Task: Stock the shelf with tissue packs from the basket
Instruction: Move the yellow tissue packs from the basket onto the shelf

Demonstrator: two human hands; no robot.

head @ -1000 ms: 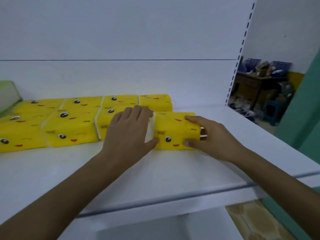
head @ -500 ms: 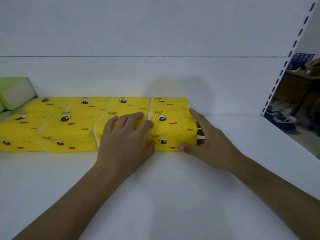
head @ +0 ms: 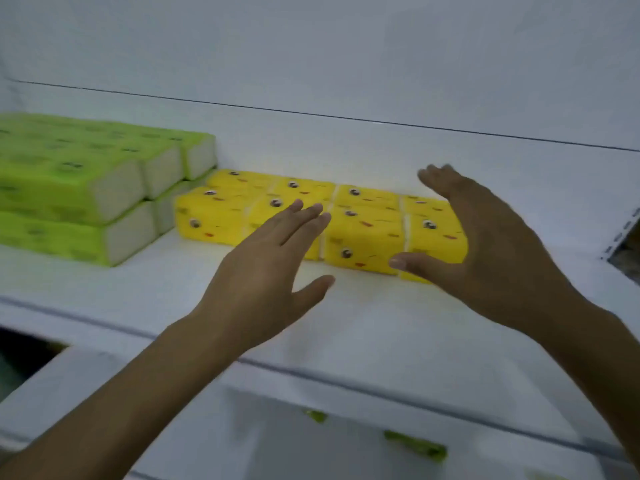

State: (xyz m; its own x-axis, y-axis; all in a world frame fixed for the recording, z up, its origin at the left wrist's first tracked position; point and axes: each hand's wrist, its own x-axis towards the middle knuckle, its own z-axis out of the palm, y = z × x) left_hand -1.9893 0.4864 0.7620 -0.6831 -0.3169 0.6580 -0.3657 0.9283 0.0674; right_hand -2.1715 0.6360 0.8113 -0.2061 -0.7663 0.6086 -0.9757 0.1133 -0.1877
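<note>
Shelf (head: 381, 334): tissue packs (head: 363, 237) end-to-end crosswise

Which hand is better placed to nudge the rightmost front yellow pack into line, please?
Probably the right. The right hand is open beside the rightmost front yellow pack, its thumb near the front corner; the left hand is open further left, before another pack.
</note>
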